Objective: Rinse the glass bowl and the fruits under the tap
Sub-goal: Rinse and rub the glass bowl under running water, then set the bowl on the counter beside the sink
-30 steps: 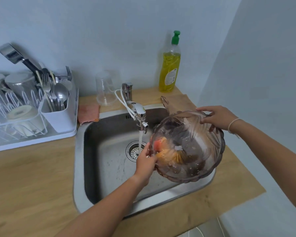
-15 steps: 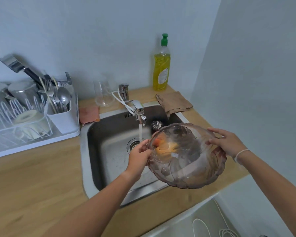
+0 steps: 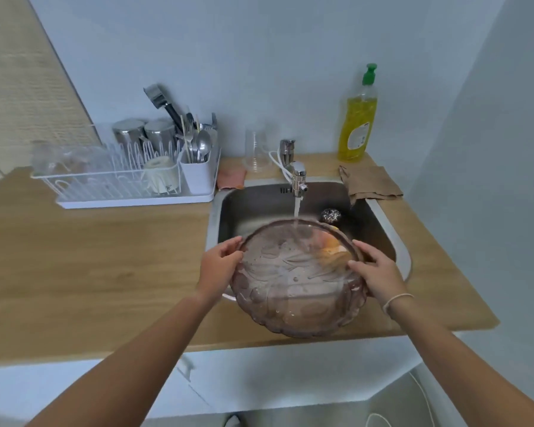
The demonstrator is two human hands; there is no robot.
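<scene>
Gripping glass bowl (image 3: 296, 291) rim between left hand (image 3: 218, 266), right hand (image 3: 378, 274)

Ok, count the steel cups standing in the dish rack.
2: one steel cup at the back of the dish rack, the other right beside it, next to the cutlery holder. More may be hidden behind them.

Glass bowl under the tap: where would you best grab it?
By the scalloped rim, from opposite sides, as the left hand and right hand do now. The glass bowl is wide, wet and tilted, so one hand would probably slip.
</scene>
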